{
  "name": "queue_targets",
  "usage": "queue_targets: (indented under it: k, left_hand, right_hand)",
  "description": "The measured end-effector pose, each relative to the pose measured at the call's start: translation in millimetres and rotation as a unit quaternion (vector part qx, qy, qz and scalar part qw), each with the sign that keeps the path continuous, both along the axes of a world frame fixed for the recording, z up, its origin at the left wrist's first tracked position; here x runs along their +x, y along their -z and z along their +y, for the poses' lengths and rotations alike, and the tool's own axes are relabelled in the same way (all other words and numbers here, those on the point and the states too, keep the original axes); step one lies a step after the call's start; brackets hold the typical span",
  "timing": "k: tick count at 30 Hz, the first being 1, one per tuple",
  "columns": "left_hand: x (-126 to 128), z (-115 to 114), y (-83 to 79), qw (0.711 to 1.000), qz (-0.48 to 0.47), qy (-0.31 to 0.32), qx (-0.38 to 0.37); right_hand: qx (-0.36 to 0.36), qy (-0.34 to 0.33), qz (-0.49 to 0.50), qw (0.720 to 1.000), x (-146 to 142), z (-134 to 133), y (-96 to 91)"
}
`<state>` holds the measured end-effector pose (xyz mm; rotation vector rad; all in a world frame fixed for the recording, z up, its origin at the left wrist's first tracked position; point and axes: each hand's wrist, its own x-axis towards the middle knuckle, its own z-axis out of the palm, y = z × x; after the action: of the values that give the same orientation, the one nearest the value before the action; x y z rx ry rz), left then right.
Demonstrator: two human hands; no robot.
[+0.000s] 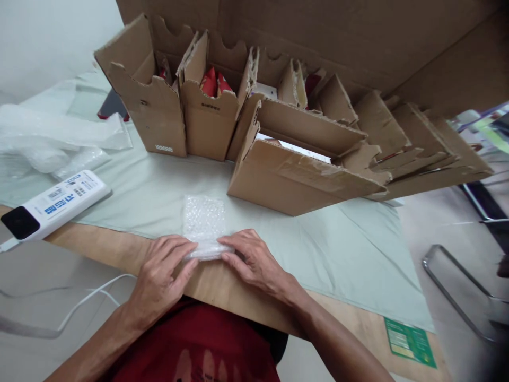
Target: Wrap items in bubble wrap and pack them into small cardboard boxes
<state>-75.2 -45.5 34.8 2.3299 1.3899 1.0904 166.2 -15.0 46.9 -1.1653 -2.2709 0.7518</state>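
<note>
A small sheet of clear bubble wrap [203, 220] lies on a pale green mat [350, 249] near the front edge of a wooden table [222, 289]. Its near end is rolled up into a thick fold. My left hand [161, 270] presses on the left end of that roll with its fingers curled over it. At the roll's right end my right hand [254, 260] grips it in the same way. What is inside the roll is hidden.
Just behind the wrap stands a row of torn cardboard dividers and boxes [278, 132], some holding red packets [212, 82]. A white power strip [51, 204] with a cable lies at the left, beside clear plastic bags [51, 140]. A green label [409, 342] is stuck near the table's right corner.
</note>
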Motion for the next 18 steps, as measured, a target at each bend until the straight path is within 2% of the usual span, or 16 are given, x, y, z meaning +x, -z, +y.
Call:
queue_targets:
  k: [3,5,7,9,12,15,18]
  left_hand:
    - [2.1,14.1,5.5,0.999,0.009,-0.05,-0.006]
    - [4.3,28.0,10.0,0.996,0.027,-0.086,-0.01]
    - [5.9,39.0,12.0,0.993,0.036,-0.113,-0.026]
    - [6.7,41.3,10.5,0.989,0.01,-0.138,-0.052]
    - [7.6,24.9,5.6,0.973,-0.086,-0.179,-0.114]
    - [10.8,0.1,2.6,0.924,-0.241,-0.18,-0.235]
    - [19.5,-10.0,-0.5,0.827,-0.41,-0.115,-0.367]
  right_hand:
    - [0.086,0.035,-0.032,0.995,-1.2,-4.0,-1.7]
    - [0.15,0.021,-0.082,0.985,-5.6,-3.3,-1.5]
    - [0.18,-0.005,-0.129,0.975,-11.5,1.9,-0.1]
    - [0.176,-0.019,-0.155,0.972,-16.9,11.1,2.6]
    - [0.127,-0.004,-0.132,0.983,-19.7,25.2,8.3]
    - [0.075,0.047,-0.049,0.995,-17.4,29.2,11.1]
    - [-0.003,0.087,0.024,0.996,-16.3,20.3,6.3]
